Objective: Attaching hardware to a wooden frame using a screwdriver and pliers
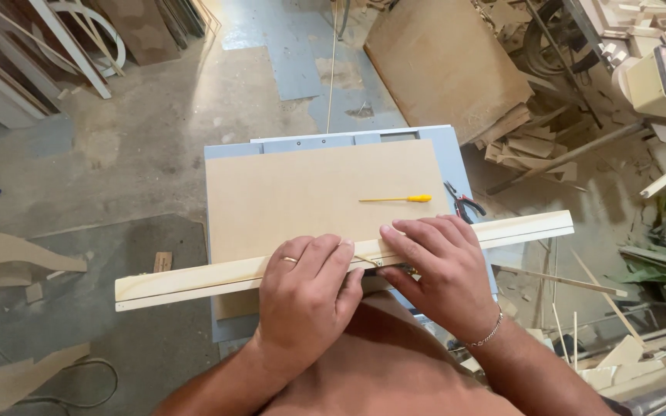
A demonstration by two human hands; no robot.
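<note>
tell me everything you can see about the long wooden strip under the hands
The long wooden strip is pale, light-coloured wood, straight and narrow, with a stepped edge along its length. It lies flat across the near part of a tan board, slanting slightly up to the right, both ends overhanging. The left hand and right hand press on its middle, hiding that part; a small metal piece shows between them.

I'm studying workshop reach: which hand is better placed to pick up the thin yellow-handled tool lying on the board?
Probably the right hand. The thin yellow-handled tool lies just beyond its fingers, on its side of the long pale wooden strip. The left hand sits further away.
</note>
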